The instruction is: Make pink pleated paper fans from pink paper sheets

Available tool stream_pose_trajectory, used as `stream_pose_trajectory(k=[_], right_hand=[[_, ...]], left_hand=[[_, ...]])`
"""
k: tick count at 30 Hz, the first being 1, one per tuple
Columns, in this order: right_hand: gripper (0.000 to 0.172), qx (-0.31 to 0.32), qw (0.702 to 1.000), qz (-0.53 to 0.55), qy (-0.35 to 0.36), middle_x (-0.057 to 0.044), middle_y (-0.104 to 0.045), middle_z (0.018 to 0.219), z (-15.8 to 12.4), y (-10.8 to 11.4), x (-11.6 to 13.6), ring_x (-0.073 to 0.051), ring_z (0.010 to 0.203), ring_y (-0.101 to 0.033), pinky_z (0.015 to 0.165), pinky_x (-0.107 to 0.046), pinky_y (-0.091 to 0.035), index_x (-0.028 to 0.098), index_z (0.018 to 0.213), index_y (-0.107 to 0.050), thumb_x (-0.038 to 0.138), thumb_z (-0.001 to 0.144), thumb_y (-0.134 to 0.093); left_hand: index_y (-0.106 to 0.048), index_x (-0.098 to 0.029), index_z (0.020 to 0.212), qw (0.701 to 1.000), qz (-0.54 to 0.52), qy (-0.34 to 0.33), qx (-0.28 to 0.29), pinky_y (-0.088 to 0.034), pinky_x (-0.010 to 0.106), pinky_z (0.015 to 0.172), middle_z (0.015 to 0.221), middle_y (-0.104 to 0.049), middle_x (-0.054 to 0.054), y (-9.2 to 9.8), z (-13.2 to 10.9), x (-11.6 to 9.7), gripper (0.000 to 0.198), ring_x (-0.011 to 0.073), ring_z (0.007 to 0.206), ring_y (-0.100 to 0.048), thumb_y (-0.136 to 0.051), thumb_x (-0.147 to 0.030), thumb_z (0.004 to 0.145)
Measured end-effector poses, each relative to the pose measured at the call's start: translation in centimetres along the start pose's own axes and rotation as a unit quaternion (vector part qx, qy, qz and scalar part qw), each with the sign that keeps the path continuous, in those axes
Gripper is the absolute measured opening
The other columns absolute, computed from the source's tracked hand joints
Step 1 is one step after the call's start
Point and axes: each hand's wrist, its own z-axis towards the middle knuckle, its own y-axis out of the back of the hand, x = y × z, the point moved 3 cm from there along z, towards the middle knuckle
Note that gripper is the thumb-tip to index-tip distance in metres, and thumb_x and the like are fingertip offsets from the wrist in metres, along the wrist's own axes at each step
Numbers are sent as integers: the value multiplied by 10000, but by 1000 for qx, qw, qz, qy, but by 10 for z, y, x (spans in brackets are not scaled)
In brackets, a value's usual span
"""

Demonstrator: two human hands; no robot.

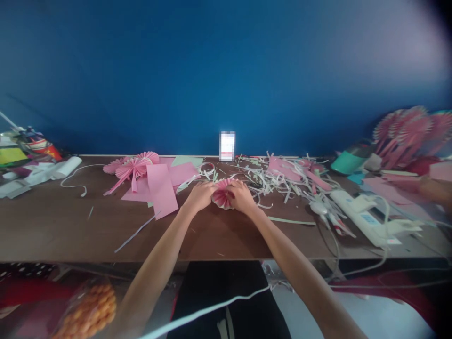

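A round pleated pink paper rosette lies at the middle of the brown table, between my two hands. My left hand grips its left edge with the fingers curled over the rim. On the other side my right hand is closed on the rosette, thumb and fingers on its pleats near the centre and right edge. Flat pink paper sheets lie left of my left hand. Further left, several finished pink paper fans with strips rest together.
Tangled paper offcuts spread behind and right of my hands. A white power strip with plugs and cables sits at the right. A phone leans against the blue wall. Another person's hand is at the far right, near more pink rosettes.
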Motion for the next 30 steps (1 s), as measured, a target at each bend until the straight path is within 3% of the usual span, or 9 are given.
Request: stream_pose_trajectory(k=[5,9,17,20,26,30], right_hand=[[122,44,999,-5,-19,-75,-642,929,6,-4,2,-229,953,-503,846,-334,-340,192,841,-659,175,788,-551],[161,68,998,-6,-12,-59,-661,989,10,4,5,-226,975,-528,842,-320,-359,207,901,-644,182,779,-542],[217,175,984,-33,-19,-33,-675,946,31,19,11,-214,914,-606,735,-266,-396,234,918,-644,133,744,-562],[239,181,983,-37,-3,-41,-675,946,34,20,14,-204,912,-612,709,-248,-396,223,931,-646,91,765,-535],[256,154,987,-44,30,-68,-655,1060,30,16,17,-201,1012,-581,802,-265,-418,202,997,-631,89,828,-475],[220,156,987,-25,19,-32,-667,1056,32,16,13,-194,958,-607,736,-254,-419,235,975,-630,155,873,-452]], left_hand=[[-651,-225,1012,998,-33,15,47,-458,271,810,1055,-670,48,0,-1,0,328,204,977,-607,-492,-65,774],[-643,-216,914,997,-36,50,47,-464,267,746,989,-668,55,0,0,1,159,210,920,-623,-532,-176,808],[-635,-189,891,996,2,83,42,-469,293,805,948,-652,87,-1,1,-3,172,225,934,-625,-543,-326,842],[-637,-186,892,995,9,88,39,-469,304,829,959,-652,95,-1,1,-3,154,230,946,-624,-548,-296,830],[-625,-192,925,994,25,96,48,-474,301,800,967,-653,85,-4,-1,-2,206,231,937,-626,-560,-139,736],[-619,-185,914,995,32,90,37,-478,313,790,960,-648,90,-6,-1,-3,189,238,924,-628,-535,-139,751]])
